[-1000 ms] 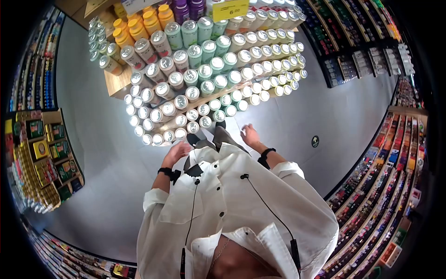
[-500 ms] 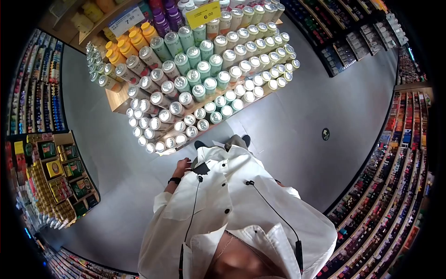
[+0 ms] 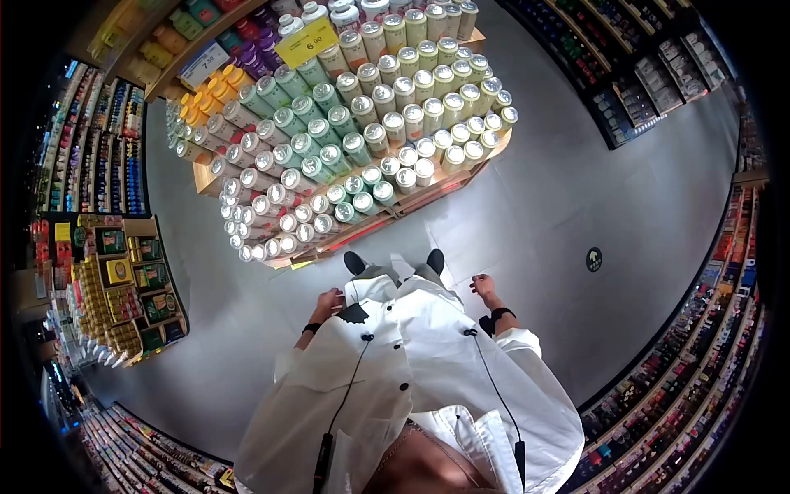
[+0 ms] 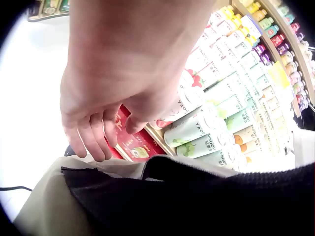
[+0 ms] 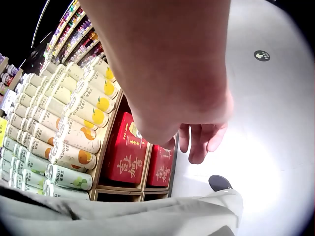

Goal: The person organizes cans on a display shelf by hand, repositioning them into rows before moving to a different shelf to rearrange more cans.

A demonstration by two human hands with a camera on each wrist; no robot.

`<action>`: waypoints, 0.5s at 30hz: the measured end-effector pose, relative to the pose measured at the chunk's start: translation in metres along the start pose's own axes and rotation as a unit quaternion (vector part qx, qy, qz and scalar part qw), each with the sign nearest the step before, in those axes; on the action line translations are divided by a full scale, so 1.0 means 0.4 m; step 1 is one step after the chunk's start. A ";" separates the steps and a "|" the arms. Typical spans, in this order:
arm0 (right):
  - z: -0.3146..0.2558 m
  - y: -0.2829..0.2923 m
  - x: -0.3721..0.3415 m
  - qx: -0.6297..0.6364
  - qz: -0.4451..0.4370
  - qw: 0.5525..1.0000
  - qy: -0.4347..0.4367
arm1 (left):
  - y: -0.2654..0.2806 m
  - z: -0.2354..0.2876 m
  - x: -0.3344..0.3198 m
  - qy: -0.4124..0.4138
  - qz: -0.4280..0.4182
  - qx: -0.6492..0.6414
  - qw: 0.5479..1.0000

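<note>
Grey tiled floor; pastel cylindrical metal cans upright on pale-wood stand, ahead of left hand, nearer, and right hand, farther. Both empty, fingers loosely bent.

White buttoned shirt, black wristbands, trousers apparently grey.

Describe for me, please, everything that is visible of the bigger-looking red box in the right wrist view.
The red box looks rectangular and smooth, perhaps of card or tin. Its face carries large pale characters and, toward the other end, a small yellowish picture. It sits in a wooden compartment beneath the cans; in the next compartment is a second red box. The right hand is apart from it. Its back is hidden.
</note>
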State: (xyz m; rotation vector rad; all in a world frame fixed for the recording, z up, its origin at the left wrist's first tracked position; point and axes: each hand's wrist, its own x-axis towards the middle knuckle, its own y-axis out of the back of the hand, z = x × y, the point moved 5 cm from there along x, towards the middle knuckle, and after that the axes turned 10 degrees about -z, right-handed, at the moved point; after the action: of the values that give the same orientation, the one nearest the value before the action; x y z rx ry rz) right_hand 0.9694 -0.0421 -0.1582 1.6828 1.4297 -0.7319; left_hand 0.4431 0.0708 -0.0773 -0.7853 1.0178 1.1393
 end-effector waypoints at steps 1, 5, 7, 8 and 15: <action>0.011 0.017 0.023 0.007 0.001 1.000 0.006 | -0.021 -0.033 -0.014 -0.006 -0.001 0.012 1.000; -0.005 0.039 0.042 -0.060 -0.030 0.998 0.013 | -0.075 -0.204 0.001 -0.006 -0.003 -0.130 0.992; -0.032 0.040 0.022 -0.070 -0.055 0.995 0.047 | -0.110 -0.237 -0.011 0.001 0.012 -0.150 0.989; -0.047 0.042 0.010 -0.065 -0.062 0.994 0.065 | -0.118 -0.260 -0.002 0.014 0.005 -0.160 0.987; 0.062 0.115 -0.023 -0.084 -0.089 0.991 0.052 | -0.264 -0.203 -0.099 -0.049 0.018 -0.134 0.990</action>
State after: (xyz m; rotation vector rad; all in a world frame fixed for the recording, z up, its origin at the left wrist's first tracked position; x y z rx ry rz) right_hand 1.0141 -0.0703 -0.1544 1.4951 1.6828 -0.6086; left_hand 0.5223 -0.0434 -0.0693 -0.9164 0.8089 1.3499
